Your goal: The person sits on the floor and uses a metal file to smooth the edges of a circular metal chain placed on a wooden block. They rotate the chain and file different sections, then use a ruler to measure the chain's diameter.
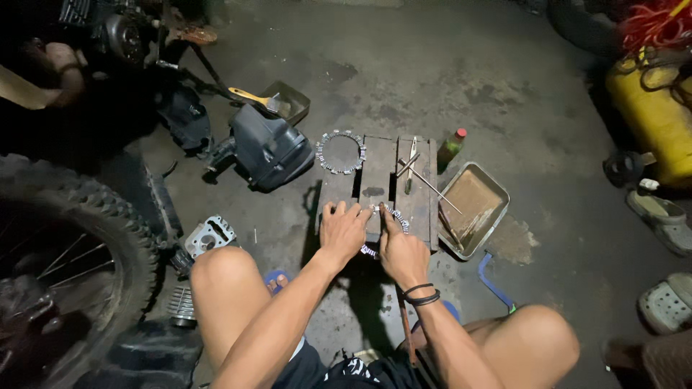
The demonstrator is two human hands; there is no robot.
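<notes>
1. Stained, dark concrete floor [432, 65]; dim workshop setting, lit mainly at centre
2. Low wooden block [378, 180] of dark planks set on the floor directly ahead of the bare knees
3. Toothed ring plate [341, 152] resting on the far left corner of the block, partly overhanging its edge
4. Thin metal rods [422, 176] crossed on the right-hand plank
5. Rectangular metal tray [473, 209] just beside the block's right edge; small bottle with red cap [452, 146] behind it
6. Knobby tyre [68, 238] close on the left; finned engine part [209, 235] near the left knee; black plastic housing [268, 150] beyond
7. Yellow tank [652, 115] and sandals [667, 216] well apart on the right; bare floor open beyond the block
8. Left hand [344, 229] palm down, fingers spread, pressing flat on the near edge of the block; nothing grasped
9. Right hand [401, 248], black bands at the wrist, index finger extended, resting on a second toothed ring [371, 250] at the near edge; ring mostly hidden beneath both hands; grip on it cannot be told
</notes>
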